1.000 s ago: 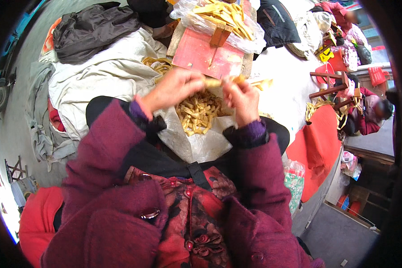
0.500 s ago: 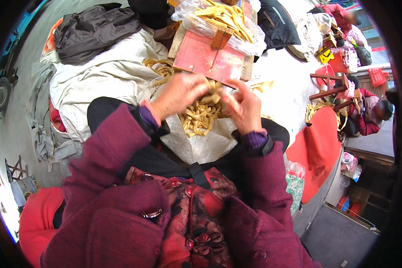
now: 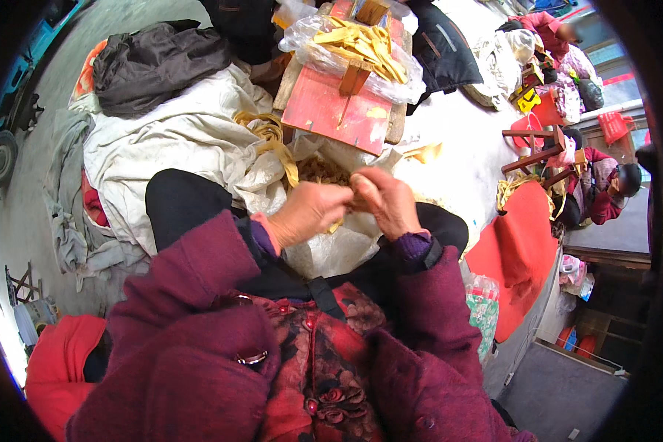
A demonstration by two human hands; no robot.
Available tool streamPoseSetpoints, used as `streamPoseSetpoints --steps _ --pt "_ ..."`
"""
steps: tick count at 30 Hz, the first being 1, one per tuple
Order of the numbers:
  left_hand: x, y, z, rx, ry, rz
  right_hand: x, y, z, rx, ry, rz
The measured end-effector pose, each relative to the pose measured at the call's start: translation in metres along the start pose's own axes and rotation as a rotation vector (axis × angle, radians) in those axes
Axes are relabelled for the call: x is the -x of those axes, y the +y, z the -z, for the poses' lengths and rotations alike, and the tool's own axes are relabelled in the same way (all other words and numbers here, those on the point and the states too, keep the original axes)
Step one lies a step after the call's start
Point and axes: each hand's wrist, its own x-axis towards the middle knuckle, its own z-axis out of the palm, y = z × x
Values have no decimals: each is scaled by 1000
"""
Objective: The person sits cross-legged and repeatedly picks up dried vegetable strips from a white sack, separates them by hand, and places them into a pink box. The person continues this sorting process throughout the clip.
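Left hand (image 3: 313, 210), right hand (image 3: 387, 202): fingers curled, tips close together; can't tell closure or any hold, hidden. Long flat pale-yellow strip (image 3: 283, 155) curves just beyond left fingers; probably light, bendy, might split; best pinched near its end. White plastic sack (image 3: 328, 254) beneath fingers.

Red surface (image 3: 317, 107), your landmark: one. On it: wooden blocks (image 3: 354, 77), two; clear plastic bag (image 3: 300, 42), one; yellow strips (image 3: 365, 46) in that bag, many, overlapping too much for you to count. Nearer you than the surface: your hands, two, being left hand (image 3: 311, 212) and right hand (image 3: 390, 204); white plastic sheet (image 3: 328, 258), one; yellowish pieces (image 3: 324, 170), several, partly hidden from you. Left of the surface: white cloth (image 3: 169, 140), one; vehicle wheel (image 3: 1, 158), one. Right of the surface: black jacket (image 3: 443, 55), one; other people (image 3: 602, 186), at least two.
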Motion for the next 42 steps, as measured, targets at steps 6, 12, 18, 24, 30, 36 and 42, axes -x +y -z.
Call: streamPoseSetpoints --steps 6,12,18,24,30,36,42 --pt "16 4 6 -161 -100 -109 11 20 -2 46 -216 -170" --pt "5 5 48 11 -188 28 31 -8 4 -27 -530 -127" --pt "7 6 12 643 -16 383 32 -42 1 -776 -663 -125" --pt "20 -13 0 1151 -375 687 23 -15 -18 -162 -259 49" --pt "33 -16 -21 1361 -511 764 29 4 -22 -6 -327 147" --pt "32 -24 -36 1259 179 834 24 12 -34 396 154 378" --pt "28 -17 -31 725 311 499 20 29 -38 24 26 -27"
